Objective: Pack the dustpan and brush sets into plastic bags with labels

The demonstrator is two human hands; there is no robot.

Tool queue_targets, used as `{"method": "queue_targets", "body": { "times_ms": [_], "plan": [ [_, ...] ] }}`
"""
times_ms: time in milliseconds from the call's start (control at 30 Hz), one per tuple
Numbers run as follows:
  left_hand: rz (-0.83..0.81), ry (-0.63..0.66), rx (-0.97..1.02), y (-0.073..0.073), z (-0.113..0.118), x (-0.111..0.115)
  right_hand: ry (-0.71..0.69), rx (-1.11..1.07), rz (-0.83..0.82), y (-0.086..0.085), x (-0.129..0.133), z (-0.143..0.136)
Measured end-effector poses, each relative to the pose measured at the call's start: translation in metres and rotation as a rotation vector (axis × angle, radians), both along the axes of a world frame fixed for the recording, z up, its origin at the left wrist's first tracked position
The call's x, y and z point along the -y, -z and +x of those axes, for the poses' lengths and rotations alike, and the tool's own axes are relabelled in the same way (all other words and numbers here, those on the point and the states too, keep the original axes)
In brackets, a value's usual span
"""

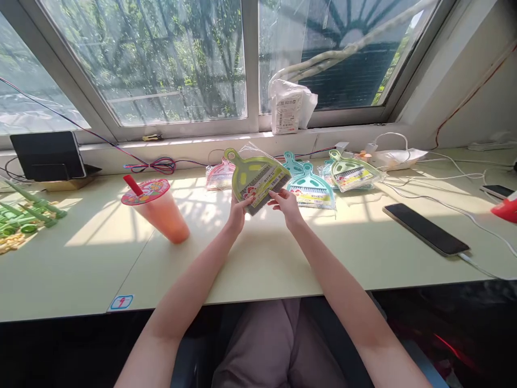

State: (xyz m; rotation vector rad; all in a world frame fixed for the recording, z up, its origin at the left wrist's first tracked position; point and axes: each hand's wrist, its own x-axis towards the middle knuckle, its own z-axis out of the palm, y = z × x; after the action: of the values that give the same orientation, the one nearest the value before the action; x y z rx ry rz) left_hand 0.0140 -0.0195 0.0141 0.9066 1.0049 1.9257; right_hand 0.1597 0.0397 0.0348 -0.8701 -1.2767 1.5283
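Observation:
Just above the desk I hold a green dustpan-and-brush set [242, 171] in a clear bag, tilted, with its handle ring up and to the left. A printed label with black text runs across it. My left hand [239, 212] is closed on its lower left edge, thumb on the front. My right hand [285, 205] pinches the lower right edge with its fingertips. Behind lie more bagged sets: a pink one [220, 175] partly hidden by the held one, turquoise ones [308, 178] to the right, and another green one [352, 168] lying on top of others.
A lidded cup [165, 215] with a red straw stands to the left. On the right a phone [426, 229] lies plugged into a white cable. A black tablet [47, 156] leans at the back left. White package [287, 110] rests on the sill; cables run along the back.

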Motion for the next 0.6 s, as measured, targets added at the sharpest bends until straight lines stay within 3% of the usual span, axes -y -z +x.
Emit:
{"method": "queue_targets", "body": {
  "times_ms": [200, 367, 500, 600],
  "plan": [
    [-0.029, 0.054, -0.131, -0.006, -0.002, 0.003, -0.004, -0.024, -0.014, -0.003, -0.004, 0.002],
    [-0.101, 0.135, -0.202, -0.004, 0.014, 0.006, 0.084, -0.118, -0.014, -0.001, -0.009, 0.004],
    [-0.194, 0.292, -0.185, 0.000, 0.026, 0.007, 0.108, -0.134, -0.004, 0.000, -0.012, 0.006],
    [-0.163, 0.264, -0.132, 0.003, 0.024, 0.005, 0.095, -0.133, 0.009, 0.000, -0.012, 0.006]
  ]
}}
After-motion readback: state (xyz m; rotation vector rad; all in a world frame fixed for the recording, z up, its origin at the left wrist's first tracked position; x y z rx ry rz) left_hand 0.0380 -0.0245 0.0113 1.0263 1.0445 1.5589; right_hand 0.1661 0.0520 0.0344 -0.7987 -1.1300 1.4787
